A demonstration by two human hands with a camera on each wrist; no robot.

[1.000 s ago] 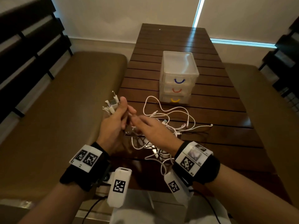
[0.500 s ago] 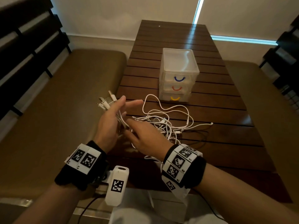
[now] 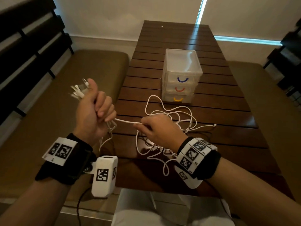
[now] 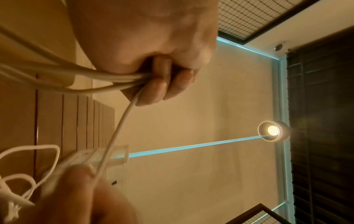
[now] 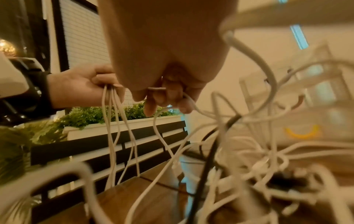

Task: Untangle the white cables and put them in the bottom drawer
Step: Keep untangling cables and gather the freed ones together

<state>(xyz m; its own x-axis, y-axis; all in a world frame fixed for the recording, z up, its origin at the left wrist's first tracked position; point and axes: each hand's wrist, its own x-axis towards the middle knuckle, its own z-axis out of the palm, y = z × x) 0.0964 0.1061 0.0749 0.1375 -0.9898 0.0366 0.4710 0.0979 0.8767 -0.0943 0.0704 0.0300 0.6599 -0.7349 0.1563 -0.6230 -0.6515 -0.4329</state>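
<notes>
Several plug ends (image 3: 78, 91) stick out of the left hand (image 3: 92, 111), fisted round gathered cables. One cable (image 3: 128, 122) runs taut to the right hand (image 3: 160, 130), which pinches it. Beyond, the tangle (image 3: 175, 128) sprawls on the bench (image 3: 219, 111) before the drawers (image 3: 180, 75), bottom drawer (image 3: 178, 99) closed. Better to slide the pinch along gently, feeding slack through loops, since hard pulling would likely tighten knots.

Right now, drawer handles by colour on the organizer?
Blue handle: 1
Red handle: 1
Yellow handle: 1
Total: 3, one per drawer of the clear drawer unit; all three drawers look closed.
</notes>
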